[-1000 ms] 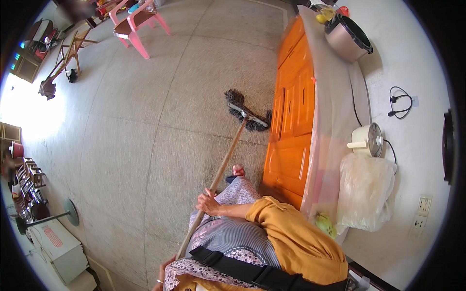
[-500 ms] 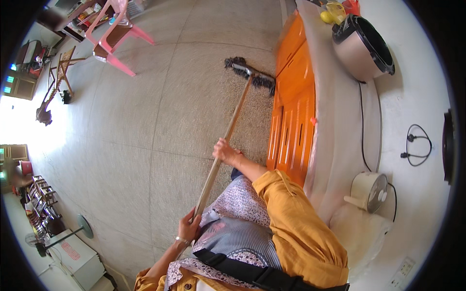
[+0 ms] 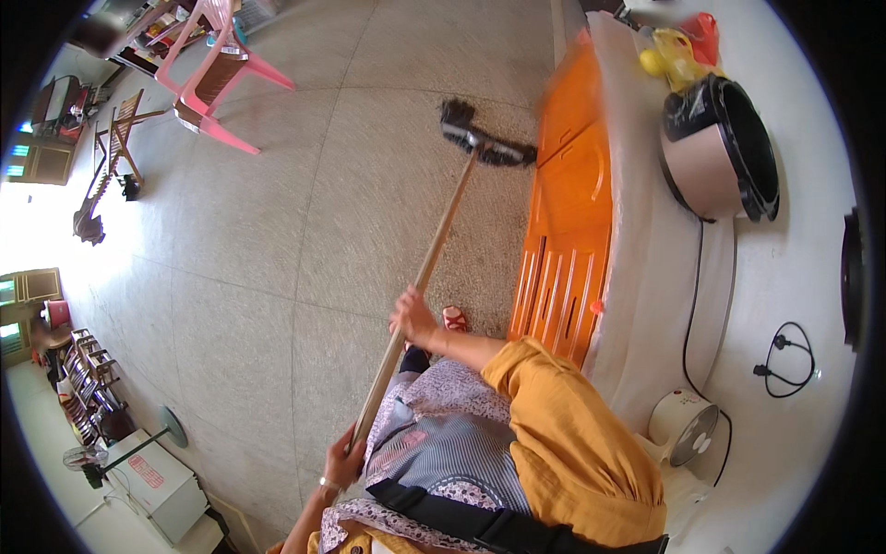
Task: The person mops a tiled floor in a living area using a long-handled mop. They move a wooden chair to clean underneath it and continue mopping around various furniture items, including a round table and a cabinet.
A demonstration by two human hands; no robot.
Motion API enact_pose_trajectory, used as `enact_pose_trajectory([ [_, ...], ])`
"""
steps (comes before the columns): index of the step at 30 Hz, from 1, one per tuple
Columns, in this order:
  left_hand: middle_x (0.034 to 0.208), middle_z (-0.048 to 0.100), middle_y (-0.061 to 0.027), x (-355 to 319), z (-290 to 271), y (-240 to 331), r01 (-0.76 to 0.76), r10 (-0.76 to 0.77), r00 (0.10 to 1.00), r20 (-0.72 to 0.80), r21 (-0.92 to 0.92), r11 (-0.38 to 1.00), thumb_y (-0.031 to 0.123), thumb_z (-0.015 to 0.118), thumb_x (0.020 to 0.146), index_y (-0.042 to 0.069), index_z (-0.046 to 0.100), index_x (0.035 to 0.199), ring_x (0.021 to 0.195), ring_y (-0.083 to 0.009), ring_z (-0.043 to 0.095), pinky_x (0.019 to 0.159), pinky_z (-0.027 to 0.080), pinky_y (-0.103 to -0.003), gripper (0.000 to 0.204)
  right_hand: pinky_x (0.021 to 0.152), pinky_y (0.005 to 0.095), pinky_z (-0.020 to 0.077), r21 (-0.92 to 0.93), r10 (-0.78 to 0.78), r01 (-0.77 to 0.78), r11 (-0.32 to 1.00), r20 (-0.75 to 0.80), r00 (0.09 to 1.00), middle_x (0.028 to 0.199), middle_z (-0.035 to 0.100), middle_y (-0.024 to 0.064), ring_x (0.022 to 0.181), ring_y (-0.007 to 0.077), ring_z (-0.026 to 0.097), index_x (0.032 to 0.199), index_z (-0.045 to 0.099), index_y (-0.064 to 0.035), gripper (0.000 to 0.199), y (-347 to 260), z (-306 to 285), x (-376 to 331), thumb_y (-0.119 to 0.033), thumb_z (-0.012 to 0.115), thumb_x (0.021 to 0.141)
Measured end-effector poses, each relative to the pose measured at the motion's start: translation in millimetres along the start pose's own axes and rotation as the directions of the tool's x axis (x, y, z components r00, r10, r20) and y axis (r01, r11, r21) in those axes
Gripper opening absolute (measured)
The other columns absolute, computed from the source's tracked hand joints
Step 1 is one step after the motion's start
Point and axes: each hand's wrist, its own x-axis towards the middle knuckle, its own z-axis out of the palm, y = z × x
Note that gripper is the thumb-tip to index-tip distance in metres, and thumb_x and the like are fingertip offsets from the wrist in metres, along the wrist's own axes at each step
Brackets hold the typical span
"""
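A long-handled mop with a pale wooden pole (image 3: 438, 245) slants across the floor in front of me. Its wide head, with a dark shaggy fringe (image 3: 503, 152), lies on the floor, with its right end close to the orange cabinet (image 3: 572, 185). Around the middle of the pole my right hand (image 3: 413, 319) is closed. Lower down, near my waist, my left hand (image 3: 343, 459) grips the end part of the pole; some of its fingers are hidden behind it.
A rice cooker (image 3: 706, 152) with a raised rim and a small cream pot (image 3: 681, 427) stand on the cabinet's covered top. On the floor at the far left are a pink plastic chair (image 3: 212, 88) and a wooden folding chair (image 3: 115, 138). A white box (image 3: 157, 480) is at the lower left.
The pole and both hands have come slightly back toward me and left. The mop head has turned a little, its right end still by the cabinet. My red sandals now show more.
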Motion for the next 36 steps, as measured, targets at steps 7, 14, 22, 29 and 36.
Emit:
enact_pose_trajectory([
  [7,0.070,0.054,0.0007,-62,-66,39,0.327,-0.446,0.894,0.035,-0.731,0.599,0.012,0.055,0.081,0.002,0.045,0.121,0.057,-0.0062,0.048,0.049,0.039,-0.020,0.042,0.091,0.0533,0.0262,0.167,-0.068,0.018,0.986,0.297,0.953,0.075,0.056,0.0080,0.088,0.0258,0.051,0.063,0.061,-0.0146,0.020,-107,15,32,-0.022,0.046,0.073],
  [14,0.062,0.053,0.0000,21,-108,36,-0.032,0.037,0.989,-0.141,0.037,0.999,0.016,0.055,0.081,0.005,0.046,0.121,0.050,-0.0075,0.047,0.044,0.039,-0.022,0.043,0.090,0.0490,0.0301,0.062,-0.035,0.021,0.998,0.230,0.973,0.072,0.052,0.0056,0.085,0.0225,0.050,0.062,0.055,-0.0140,0.015,-37,35,95,-0.021,0.046,0.072],
  [22,0.051,0.050,0.0003,135,-97,210,-0.135,0.140,0.990,-0.012,0.188,0.973,0.021,0.056,0.081,0.010,0.046,0.122,0.040,-0.0077,0.045,0.035,0.037,-0.024,0.044,0.087,0.0446,0.0330,-0.049,-0.059,0.059,0.997,0.003,0.998,0.069,0.048,0.0065,0.081,0.0242,0.049,0.062,0.052,-0.0111,0.008,142,11,211,-0.016,0.051,0.068],
  [29,0.049,0.043,0.0019,230,-46,417,-0.078,0.052,0.990,0.130,0.198,0.977,0.021,0.054,0.083,0.014,0.041,0.126,0.035,-0.0055,0.037,0.030,0.028,-0.023,0.046,0.083,0.0418,0.0353,-0.138,0.090,-0.077,0.987,0.087,0.992,0.073,0.053,0.0076,0.084,0.0261,0.049,0.066,0.056,-0.0113,0.005,317,-50,296,-0.014,0.052,0.067],
  [36,0.050,0.043,0.0023,307,8,547,-0.126,0.083,0.982,0.169,0.263,0.956,0.022,0.053,0.083,0.013,0.042,0.125,0.038,-0.0050,0.038,0.032,0.030,-0.022,0.044,0.078,0.0392,0.0368,-0.148,0.185,-0.180,0.973,0.024,0.982,0.071,0.051,0.0065,0.081,0.0251,0.048,0.060,0.051,-0.0111,0.005,452,-102,345,-0.013,0.055,0.063],
])
